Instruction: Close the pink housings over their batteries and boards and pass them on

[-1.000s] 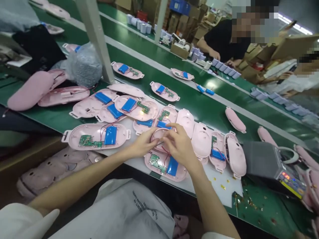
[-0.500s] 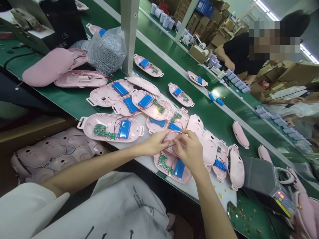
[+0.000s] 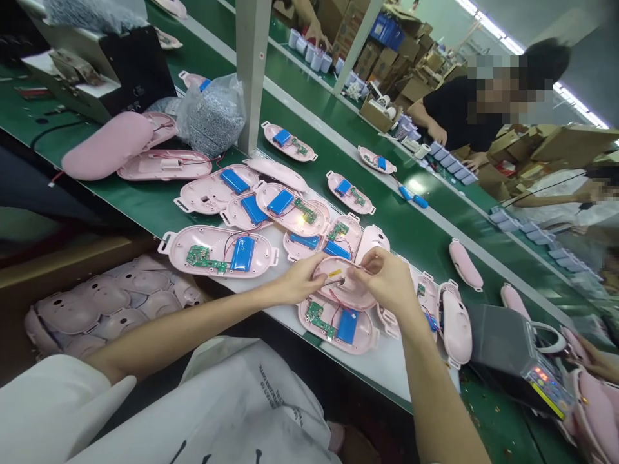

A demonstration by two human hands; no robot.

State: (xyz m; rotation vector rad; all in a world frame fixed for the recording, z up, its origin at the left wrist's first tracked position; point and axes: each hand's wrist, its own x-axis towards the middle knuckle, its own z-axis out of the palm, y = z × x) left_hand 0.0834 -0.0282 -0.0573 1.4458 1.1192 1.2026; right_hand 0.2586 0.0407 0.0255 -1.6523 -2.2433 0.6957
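My left hand [image 3: 305, 278] pinches the left rim of a pink plastic shell [image 3: 349, 293], its hollow inside facing up. A small yellow strip [image 3: 334, 273] lies inside that shell. Closed around the shell's right rim is my right hand [image 3: 389, 280], whose fingertips partly hide it. Just beneath, another pink shell half holds a green circuit board [image 3: 318, 319] and a blue battery pack [image 3: 347, 326]. Red wires run between the two shells. To the left, an open shell [image 3: 261, 248] carries its own board and blue battery.
Several pink shells with batteries crowd the bench behind my hands. A grey machine with a lit display [image 3: 544, 380] stands right. A metal post [image 3: 252, 77] and a plastic bag [image 3: 215, 116] are at back left. A box of shells [image 3: 104, 303] sits below left. A co-worker [image 3: 464, 103] works across.
My right hand has moved right, from the middle of the held shell to its rim, and the yellow strip now shows. The camera view has shifted slightly.
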